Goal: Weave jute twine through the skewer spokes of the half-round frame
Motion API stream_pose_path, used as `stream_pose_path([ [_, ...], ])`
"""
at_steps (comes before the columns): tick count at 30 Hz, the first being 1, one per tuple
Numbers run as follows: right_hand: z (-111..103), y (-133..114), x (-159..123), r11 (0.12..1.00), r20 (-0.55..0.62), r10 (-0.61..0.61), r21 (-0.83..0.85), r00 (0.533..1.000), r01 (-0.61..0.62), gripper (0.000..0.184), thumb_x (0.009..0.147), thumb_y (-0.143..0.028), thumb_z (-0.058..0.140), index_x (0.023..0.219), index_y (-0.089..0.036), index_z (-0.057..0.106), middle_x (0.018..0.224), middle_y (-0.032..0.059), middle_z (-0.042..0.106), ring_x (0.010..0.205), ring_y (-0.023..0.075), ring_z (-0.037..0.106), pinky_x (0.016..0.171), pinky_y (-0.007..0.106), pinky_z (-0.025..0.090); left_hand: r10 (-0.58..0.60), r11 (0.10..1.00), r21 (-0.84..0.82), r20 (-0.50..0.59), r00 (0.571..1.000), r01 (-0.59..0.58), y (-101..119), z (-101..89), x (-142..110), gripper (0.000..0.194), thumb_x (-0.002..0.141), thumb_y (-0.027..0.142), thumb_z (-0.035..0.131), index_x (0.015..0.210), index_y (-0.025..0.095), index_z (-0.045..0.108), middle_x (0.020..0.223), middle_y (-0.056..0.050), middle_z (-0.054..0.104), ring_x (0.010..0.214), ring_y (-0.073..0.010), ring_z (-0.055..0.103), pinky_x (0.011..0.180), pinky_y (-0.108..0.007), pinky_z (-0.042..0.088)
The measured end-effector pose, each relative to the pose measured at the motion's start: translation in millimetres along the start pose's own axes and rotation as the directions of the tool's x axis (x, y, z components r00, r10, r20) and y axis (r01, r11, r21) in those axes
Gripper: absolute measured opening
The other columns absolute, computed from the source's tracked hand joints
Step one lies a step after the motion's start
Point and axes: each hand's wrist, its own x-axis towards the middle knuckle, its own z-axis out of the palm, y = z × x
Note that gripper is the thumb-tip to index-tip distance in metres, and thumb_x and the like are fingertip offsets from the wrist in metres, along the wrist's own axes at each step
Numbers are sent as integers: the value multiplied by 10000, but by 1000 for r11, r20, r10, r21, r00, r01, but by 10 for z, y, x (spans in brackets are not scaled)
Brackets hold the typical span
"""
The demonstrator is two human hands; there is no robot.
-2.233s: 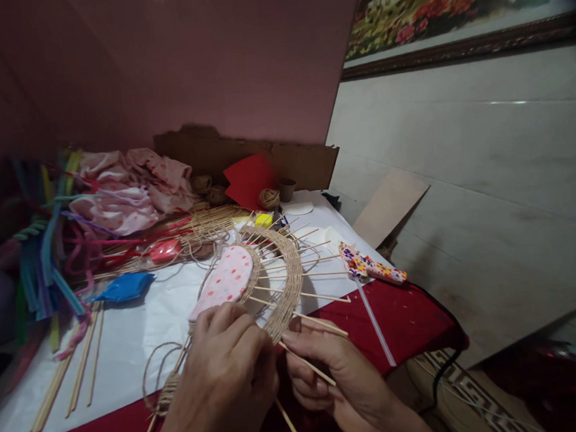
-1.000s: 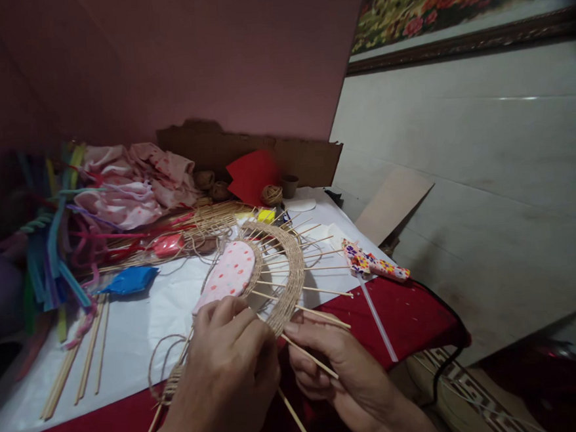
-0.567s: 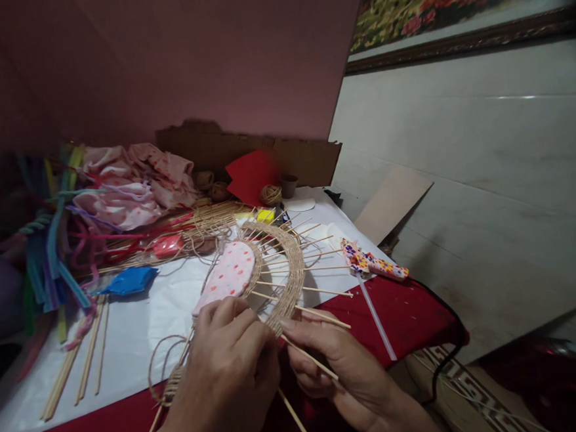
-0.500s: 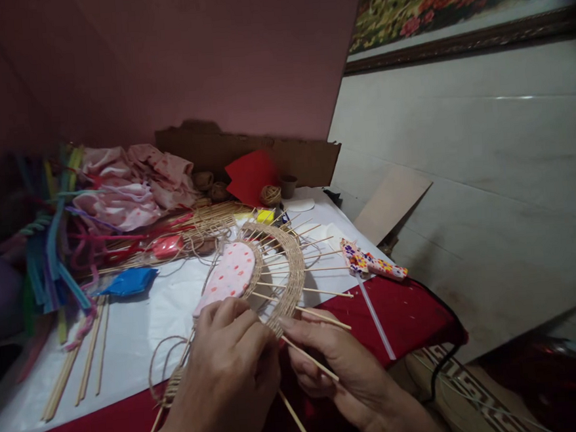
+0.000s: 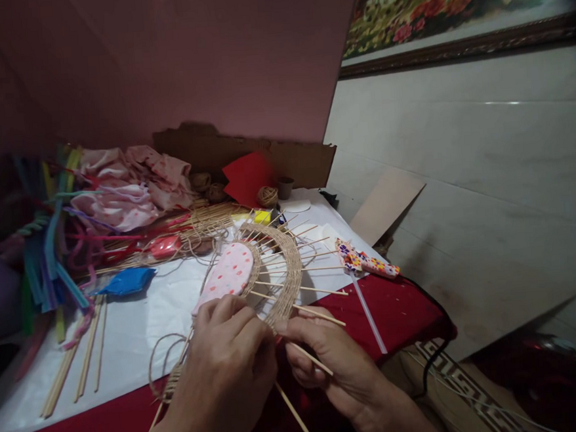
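Head view: both hands on a half-round twine-and-stick frame (image 5: 294, 261), held over the near edge of the tabletop (image 5: 403, 306). Right hand (image 5: 322, 358) grasping lower end of its outer woven band, thumb on top, stick ends poking out past the fingers. Left hand (image 5: 229, 358) bent over the frame's lower part, fingers curled in; exact grip hidden behind the back of the hand, cannot tell. Polka-dot fabric panel (image 5: 230, 269) fills the frame's inner curve, just beyond left hand. Twine loops (image 5: 153, 363) just left of left hand. Further left of it, loose wooden sticks (image 5: 58, 385) on a white sheet (image 5: 166, 303), with blue packet (image 5: 129, 281) behind them. Far left and beyond: colored strips (image 5: 49, 259), crumpled pink fabric (image 5: 161, 175). Straight beyond both hands, past the frame: yellow packet (image 5: 262, 217), twine ball (image 5: 267, 196), small pot (image 5: 285, 188), red sheet (image 5: 250, 179), cardboard (image 5: 308, 162) at the back. Beyond right hand and to its right: floral fabric piece (image 5: 350, 254), clear strip (image 5: 368, 315) running toward the near edge.
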Motion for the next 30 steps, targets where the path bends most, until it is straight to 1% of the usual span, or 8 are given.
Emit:
stream_pose_path([
  [4, -6, 18, -3, 1000, 18, -24, -7, 1000, 24, 196, 714, -282, 605, 635, -180, 457, 360, -118, 342, 307, 10, 210, 360, 174, 147, 1, 1000, 16, 2, 1000, -2, 8, -3, 5, 192, 735, 69, 511, 581, 179, 541, 570, -10, 536, 700, -194, 443, 683, -385, 354],
  [9, 9, 15, -14, 1000, 14, -25, -18, 1000, 25, 215, 704, -281, 608, 611, -176, 446, 354, -115, 342, 307, 8, 211, 356, 173, 137, 26, 999, 27, 20, 999, -26, 6, -9, 1, 181, 731, 54, 501, 597, 173, 529, 585, -16, 536, 699, -198, 439, 676, -394, 354],
  [16, -12, 22, 4, 999, -4, -45, -31, 999, 45, 184, 714, -243, 572, 601, -176, 443, 365, -105, 359, 310, 14, 234, 358, 175, 145, 6, 1000, 15, 37, 999, -7, 4, -22, -13, 179, 713, 41, 511, 593, 174, 500, 584, -13, 512, 682, -195, 428, 656, -384, 347],
  [22, -10, 21, -5, 999, -17, -46, -3, 999, 46, 211, 704, -259, 601, 596, -180, 438, 359, -111, 354, 308, 13, 234, 359, 176, 149, 0, 1000, -4, 25, 1000, 0, 19, -26, 0, 178, 707, 49, 511, 590, 180, 480, 585, -7, 501, 668, -190, 422, 649, -374, 339],
  [26, 19, -9, -29, 1000, -34, -26, -11, 999, 26, 250, 690, -306, 633, 593, -176, 443, 362, -111, 355, 313, 10, 248, 360, 171, 148, -19, 999, 30, 34, 999, 18, 11, -9, 4, 170, 704, 63, 517, 584, 179, 487, 576, -10, 500, 668, -196, 427, 659, -384, 341],
  [30, 15, 11, -16, 999, -47, -30, -14, 998, 29, 262, 682, -311, 642, 580, -173, 444, 366, -107, 355, 312, 10, 258, 350, 172, 136, 11, 997, 81, 30, 1000, -13, 6, 7, 24, 162, 745, 117, 525, 595, 177, 524, 586, -21, 546, 697, -218, 453, 685, -410, 339],
])
